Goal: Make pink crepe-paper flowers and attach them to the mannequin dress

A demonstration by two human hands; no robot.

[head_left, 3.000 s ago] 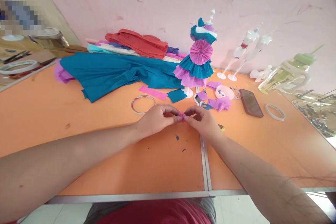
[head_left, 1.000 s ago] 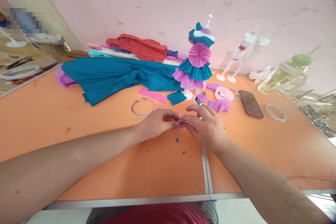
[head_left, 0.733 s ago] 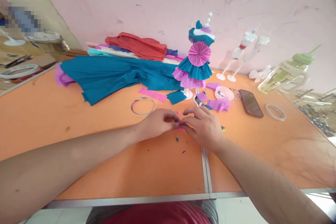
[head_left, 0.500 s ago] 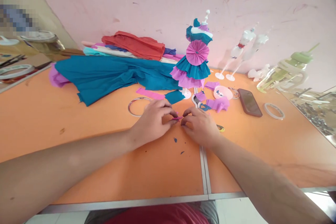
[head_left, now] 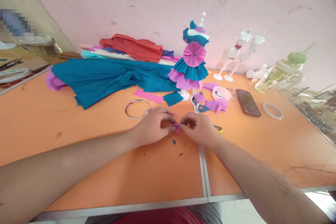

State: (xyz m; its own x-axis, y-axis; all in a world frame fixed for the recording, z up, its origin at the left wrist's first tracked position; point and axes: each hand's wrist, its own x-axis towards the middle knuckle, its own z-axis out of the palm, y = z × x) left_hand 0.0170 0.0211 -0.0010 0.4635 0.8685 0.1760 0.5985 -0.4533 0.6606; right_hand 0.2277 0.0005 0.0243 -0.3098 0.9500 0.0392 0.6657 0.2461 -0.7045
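Note:
A small pink piece of crepe paper [head_left: 177, 127] is pinched between the fingertips of both hands, just above the orange table [head_left: 157, 178]. My left hand [head_left: 156, 124] grips its left side with thumb and fingers. On the right side, my right hand [head_left: 198, 127] is closed on the same piece. Behind the hands stands a small mannequin [head_left: 194, 54] dressed in teal and pink ruffled paper, with a round pink pleated rosette at its waist. A pink strip [head_left: 148, 96] and a teal paper piece [head_left: 172, 98] lie before its base.
A roll of tape [head_left: 137, 109] lies beyond my left hand; a yellow cutter [head_left: 218, 129] is partly behind my right wrist. Farther right are a pink bowl [head_left: 222, 93], a phone [head_left: 249, 103] and a green-lidded bottle [head_left: 285, 70]. Teal crepe paper [head_left: 105, 77] spreads at the back left.
My right fingers have come in against the left ones and now touch the pink piece, which looks more spread out. The camera view has shifted slightly.

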